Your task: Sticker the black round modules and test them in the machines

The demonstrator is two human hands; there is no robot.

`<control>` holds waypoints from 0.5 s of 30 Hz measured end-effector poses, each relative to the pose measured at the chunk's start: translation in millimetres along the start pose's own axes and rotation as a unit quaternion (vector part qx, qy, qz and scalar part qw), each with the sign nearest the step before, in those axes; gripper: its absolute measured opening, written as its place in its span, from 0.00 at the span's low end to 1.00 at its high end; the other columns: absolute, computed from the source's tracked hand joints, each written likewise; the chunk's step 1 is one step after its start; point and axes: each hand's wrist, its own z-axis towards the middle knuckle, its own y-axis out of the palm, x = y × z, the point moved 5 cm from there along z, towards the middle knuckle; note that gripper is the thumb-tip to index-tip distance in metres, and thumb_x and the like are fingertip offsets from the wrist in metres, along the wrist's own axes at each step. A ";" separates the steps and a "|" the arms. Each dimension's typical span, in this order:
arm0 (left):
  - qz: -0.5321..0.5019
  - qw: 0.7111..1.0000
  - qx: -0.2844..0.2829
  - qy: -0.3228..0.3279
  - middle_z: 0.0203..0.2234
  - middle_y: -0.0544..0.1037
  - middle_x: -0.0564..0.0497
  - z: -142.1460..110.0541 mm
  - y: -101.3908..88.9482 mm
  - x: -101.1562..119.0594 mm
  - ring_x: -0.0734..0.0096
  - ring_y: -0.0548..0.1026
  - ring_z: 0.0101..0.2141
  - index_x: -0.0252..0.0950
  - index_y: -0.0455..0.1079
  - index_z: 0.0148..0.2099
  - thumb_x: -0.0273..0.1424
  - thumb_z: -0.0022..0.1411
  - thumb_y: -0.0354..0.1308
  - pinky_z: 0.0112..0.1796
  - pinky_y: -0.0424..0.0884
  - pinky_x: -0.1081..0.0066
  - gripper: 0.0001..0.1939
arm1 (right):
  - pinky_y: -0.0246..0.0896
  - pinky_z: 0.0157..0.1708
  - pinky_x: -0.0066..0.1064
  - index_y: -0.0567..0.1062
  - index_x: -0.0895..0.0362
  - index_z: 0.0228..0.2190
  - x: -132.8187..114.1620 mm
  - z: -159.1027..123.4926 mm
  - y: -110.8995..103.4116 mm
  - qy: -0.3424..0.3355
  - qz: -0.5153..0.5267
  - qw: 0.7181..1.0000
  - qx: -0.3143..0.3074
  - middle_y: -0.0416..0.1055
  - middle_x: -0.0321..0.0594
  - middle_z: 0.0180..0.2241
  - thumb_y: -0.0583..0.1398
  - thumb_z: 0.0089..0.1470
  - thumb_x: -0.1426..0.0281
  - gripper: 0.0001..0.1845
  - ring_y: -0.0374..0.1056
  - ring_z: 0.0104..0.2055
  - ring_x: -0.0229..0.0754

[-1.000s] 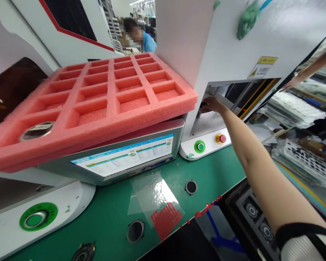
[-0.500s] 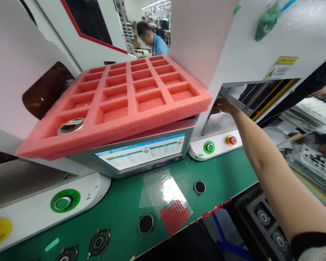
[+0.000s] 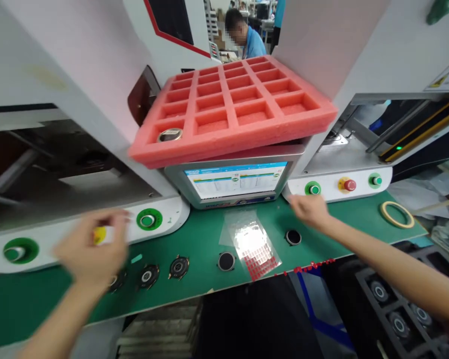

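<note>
Blurred by motion, my left hand (image 3: 93, 244) hovers in front of the left machine's control strip, left of a green push button (image 3: 147, 221). Its fingers look bent, but the smear hides whether they hold anything. My right hand (image 3: 310, 212) is closed, with nothing visible in it, just below the green button (image 3: 314, 190) of the right machine. Below that hand a round dark watch face (image 3: 293, 237) lies on the green bench (image 3: 205, 239). Another watch face (image 3: 226, 261) lies further left. Watch back covers (image 3: 179, 267) lie in a row near my left forearm, one partly hidden.
A pink foam tray (image 3: 232, 137), with one round part (image 3: 170, 134) in a pocket, rests on the monitor (image 3: 235, 179). A clear sheet with red stickers (image 3: 262, 262) lies on the bench. Tape (image 3: 397, 215) is at right, beside a red stop button (image 3: 349, 185). A person (image 3: 254, 42) sits beyond.
My right hand has come out of the right machine's opening to its front panel. My left hand has come into view at left. The view has shifted left.
</note>
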 end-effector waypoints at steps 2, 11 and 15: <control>-0.097 0.981 -0.149 0.084 0.26 0.79 0.55 -53.8 18.3 43.8 0.77 0.75 0.27 0.34 0.73 0.32 0.23 0.60 0.58 0.32 0.69 0.78 0.05 | 0.66 0.35 0.31 0.74 0.59 0.22 -44.0 -25.2 36.5 -0.048 -0.006 0.995 -0.083 0.74 0.39 0.23 0.58 0.61 0.58 0.22 0.72 0.29 0.39; -0.138 0.876 -0.463 0.017 0.54 0.74 0.43 -163.5 65.7 103.7 0.51 0.70 0.54 0.39 0.70 0.54 0.24 0.61 0.55 0.53 0.70 0.50 0.18 | 0.70 0.48 0.43 0.71 0.59 0.50 -119.6 -18.6 74.1 -0.054 -0.043 0.976 -0.206 0.71 0.46 0.50 0.59 0.62 0.62 0.18 0.71 0.48 0.44; -0.230 0.858 -0.447 -0.106 0.50 0.75 0.44 -167.3 69.4 94.9 0.53 0.71 0.54 0.41 0.73 0.50 0.24 0.62 0.56 0.56 0.67 0.48 0.15 | 0.70 0.48 0.43 0.71 0.59 0.51 -126.1 -25.0 65.3 -0.033 -0.030 0.977 -0.210 0.70 0.47 0.51 0.59 0.62 0.62 0.19 0.70 0.49 0.45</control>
